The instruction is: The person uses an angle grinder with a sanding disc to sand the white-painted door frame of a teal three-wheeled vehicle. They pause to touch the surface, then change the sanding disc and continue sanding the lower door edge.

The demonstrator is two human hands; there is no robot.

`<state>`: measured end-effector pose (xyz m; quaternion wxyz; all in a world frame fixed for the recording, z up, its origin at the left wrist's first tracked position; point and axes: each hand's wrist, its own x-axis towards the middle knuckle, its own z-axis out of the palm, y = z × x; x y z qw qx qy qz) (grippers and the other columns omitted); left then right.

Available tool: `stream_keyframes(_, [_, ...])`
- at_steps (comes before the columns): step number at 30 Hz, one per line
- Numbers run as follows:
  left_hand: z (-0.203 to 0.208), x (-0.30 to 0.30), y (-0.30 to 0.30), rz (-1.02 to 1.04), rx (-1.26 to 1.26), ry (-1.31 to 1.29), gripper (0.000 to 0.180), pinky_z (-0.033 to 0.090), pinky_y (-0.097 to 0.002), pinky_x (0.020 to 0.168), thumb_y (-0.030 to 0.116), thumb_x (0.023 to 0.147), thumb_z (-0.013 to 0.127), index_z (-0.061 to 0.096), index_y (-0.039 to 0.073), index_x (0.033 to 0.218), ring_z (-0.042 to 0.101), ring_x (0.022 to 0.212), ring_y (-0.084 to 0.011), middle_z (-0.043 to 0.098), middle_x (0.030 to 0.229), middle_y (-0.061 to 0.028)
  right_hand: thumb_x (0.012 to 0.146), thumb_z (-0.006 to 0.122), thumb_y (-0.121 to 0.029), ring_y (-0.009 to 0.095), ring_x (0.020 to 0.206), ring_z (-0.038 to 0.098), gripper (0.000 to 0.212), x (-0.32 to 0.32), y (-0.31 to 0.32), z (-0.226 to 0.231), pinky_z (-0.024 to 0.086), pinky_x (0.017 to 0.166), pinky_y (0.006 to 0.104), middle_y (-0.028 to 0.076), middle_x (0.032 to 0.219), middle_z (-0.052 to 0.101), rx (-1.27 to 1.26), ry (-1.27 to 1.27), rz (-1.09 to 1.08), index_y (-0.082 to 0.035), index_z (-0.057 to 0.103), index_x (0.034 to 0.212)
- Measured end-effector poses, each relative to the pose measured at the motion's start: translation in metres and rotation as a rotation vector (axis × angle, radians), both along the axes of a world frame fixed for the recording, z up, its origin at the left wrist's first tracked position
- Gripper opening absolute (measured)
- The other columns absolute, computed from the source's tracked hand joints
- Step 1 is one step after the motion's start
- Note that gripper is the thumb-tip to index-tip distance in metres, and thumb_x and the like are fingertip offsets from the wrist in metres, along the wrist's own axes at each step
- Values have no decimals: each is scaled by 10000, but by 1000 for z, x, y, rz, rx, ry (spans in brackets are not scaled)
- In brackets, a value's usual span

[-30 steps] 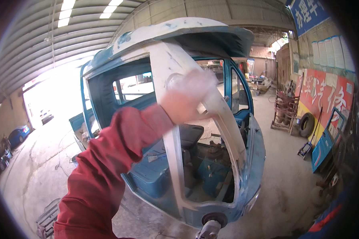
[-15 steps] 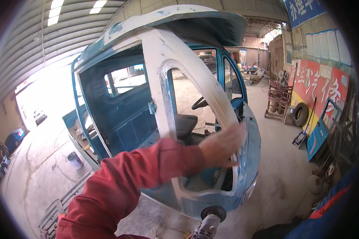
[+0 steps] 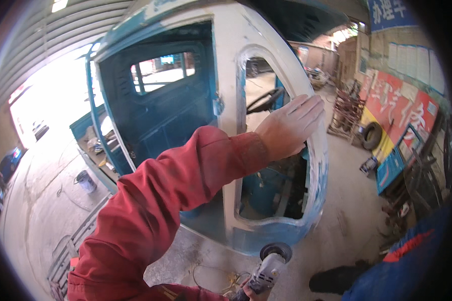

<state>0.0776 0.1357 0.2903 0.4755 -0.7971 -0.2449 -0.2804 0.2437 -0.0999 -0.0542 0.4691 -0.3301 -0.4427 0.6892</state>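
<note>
My left hand (image 3: 292, 123) lies with stretched fingers on the curved window frame of a three-wheeler cab (image 3: 227, 65). Its red sleeve (image 3: 155, 200) crosses in front of the cab's side. The frame is sanded whitish, with blue paint showing at the edges. Through the opening behind my hand a black steering wheel (image 3: 264, 102) can be seen. Low in the middle, my right hand (image 3: 256, 292), partly cut off by the lower edge, is closed around an angle grinder (image 3: 268, 271). The grinder's round dark disc (image 3: 276, 251) points up, near the cab's lower edge.
A person in blue clothing (image 3: 402, 271) is close at the lower right, a dark shoe (image 3: 336, 279) beside the cab. A cable (image 3: 206, 273) lies on the floor by the grinder. At left are a bucket (image 3: 85, 181) and a metal rack (image 3: 75, 241); at right, a tyre (image 3: 371, 136) and a blue door (image 3: 392, 170).
My left hand has moved up along the window frame and now rests flatter on it. The view has come closer to the cab, and the right hand on the grinder has come into sight.
</note>
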Motion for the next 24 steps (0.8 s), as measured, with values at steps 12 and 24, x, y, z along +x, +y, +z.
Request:
stream_keyframes(12, [-165, 38, -8, -214, -382, -118, 419, 411, -375, 1094, 138, 804, 547, 629, -53, 1168, 547, 1231, -281, 598, 1294, -188, 715, 782, -218, 201, 784, 605, 640, -77, -75, 0, 522, 692, 337, 91, 966, 591, 8, -67, -201, -11, 487, 1244])
stream_keyframes(24, [-410, -385, -224, 247, -1208, -105, 534, 491, -421, 926, 316, 863, 632, 525, 130, 1353, 603, 1078, -276, 578, 1263, -127, 710, 778, -226, 209, 763, 604, 654, -235, -77, 4, 525, 673, 341, 100, 958, 586, 69, -164, -122, -5, 478, 1248])
